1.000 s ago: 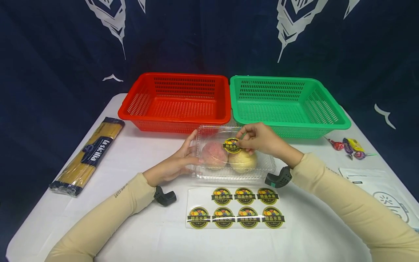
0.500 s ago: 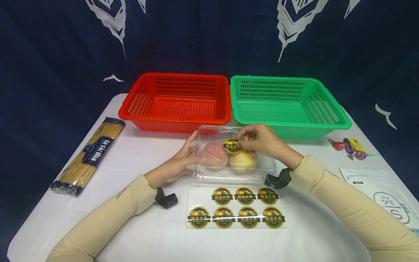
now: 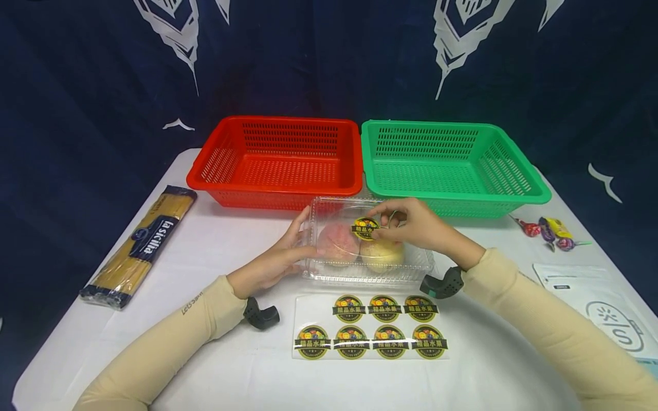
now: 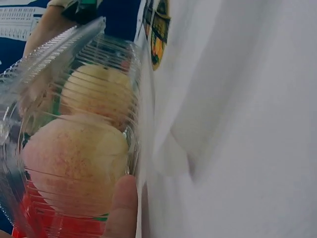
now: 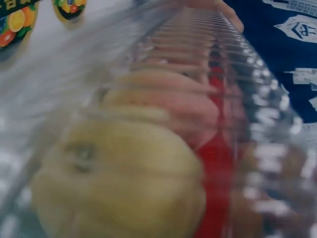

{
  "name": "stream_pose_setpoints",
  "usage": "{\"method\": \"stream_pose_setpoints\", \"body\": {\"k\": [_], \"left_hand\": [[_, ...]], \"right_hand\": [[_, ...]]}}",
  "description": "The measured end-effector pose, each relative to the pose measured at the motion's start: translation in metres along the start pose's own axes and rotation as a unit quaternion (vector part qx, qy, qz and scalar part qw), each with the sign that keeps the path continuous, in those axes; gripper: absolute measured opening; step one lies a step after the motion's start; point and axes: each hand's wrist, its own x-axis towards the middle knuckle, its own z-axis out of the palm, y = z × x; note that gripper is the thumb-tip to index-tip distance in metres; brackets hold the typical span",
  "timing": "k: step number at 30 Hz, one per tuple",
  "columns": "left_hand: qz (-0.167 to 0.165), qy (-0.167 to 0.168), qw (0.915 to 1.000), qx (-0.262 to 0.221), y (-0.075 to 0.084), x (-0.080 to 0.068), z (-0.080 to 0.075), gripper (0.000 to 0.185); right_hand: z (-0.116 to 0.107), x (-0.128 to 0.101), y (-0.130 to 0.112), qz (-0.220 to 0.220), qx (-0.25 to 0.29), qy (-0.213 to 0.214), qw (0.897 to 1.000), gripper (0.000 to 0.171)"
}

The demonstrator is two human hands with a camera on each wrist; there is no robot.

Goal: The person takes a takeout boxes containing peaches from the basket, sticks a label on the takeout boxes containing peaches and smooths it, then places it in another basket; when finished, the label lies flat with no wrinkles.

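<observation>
While my right hand point(image 3: 411, 225) pinches the edge of the round sticker point(image 3: 365, 228) against the lid of the clear clamshell box point(image 3: 367, 268), my left hand point(image 3: 280, 257) lies with straight fingers flat against the box's left wall, bracing it rather than grasping. The box sits at the centre of the head view, just in front of the red basket point(image 3: 277, 188) and the green basket point(image 3: 452, 197), with a pink peach point(image 3: 335, 242) and a paler yellow peach point(image 3: 382, 254) inside, touching each other.

What worries me most is the sticker going down crooked or creased. I judge only its left part is lying on the lid, while my fingertips hold the right edge, so if I press unevenly a fold or a bubble could get trapped. The lid is thin ribbed plastic, and pushing hard over the fruit could buckle it or bruise the peaches beneath. Since my left hand only leans on the side, a sideways press from the right could slide the box across the smooth white table point(image 3: 231, 365) toward the sticker sheet point(image 3: 370, 334) at lower centre. The adhesive might also cling to my fingertips and lift off as I let go.
</observation>
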Motion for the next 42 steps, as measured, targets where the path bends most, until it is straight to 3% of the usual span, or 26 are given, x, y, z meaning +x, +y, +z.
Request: {"method": "stream_pose_setpoints", "body": {"k": [8,14,17,25,29,35,42], "left_hand": [[-0.004,-0.005,0.9999,-0.016,-0.002,0.001,0.003,0.109],[0.001,-0.002,0.9989,-0.046,-0.002,0.002,0.007,0.113],[0.005,0.000,0.9987,-0.051,-0.003,0.002,0.008,0.114],[0.017,-0.001,0.9989,-0.043,-0.003,0.001,0.009,0.113],[0.018,-0.003,0.9990,-0.040,-0.004,0.000,0.009,0.115],[0.020,-0.004,0.9990,-0.040,-0.004,0.000,0.008,0.116],[0.027,-0.009,0.9991,-0.032,-0.005,0.000,0.007,0.115]], "right_hand": [[-0.019,-0.016,-0.005,-0.048,0.073,0.003,0.996,0.040],[-0.037,-0.026,-0.009,-0.085,0.149,0.058,0.983,0.036],[-0.046,-0.030,-0.005,-0.117,0.212,0.096,0.965,0.039],[-0.078,-0.043,0.015,-0.210,0.323,0.198,0.901,0.036],[-0.096,-0.054,0.026,-0.211,0.344,0.284,0.870,0.031],[-0.121,-0.071,0.051,-0.188,0.342,0.393,0.833,0.031],[-0.139,-0.087,0.081,-0.108,0.330,0.503,0.792,0.026]]}}
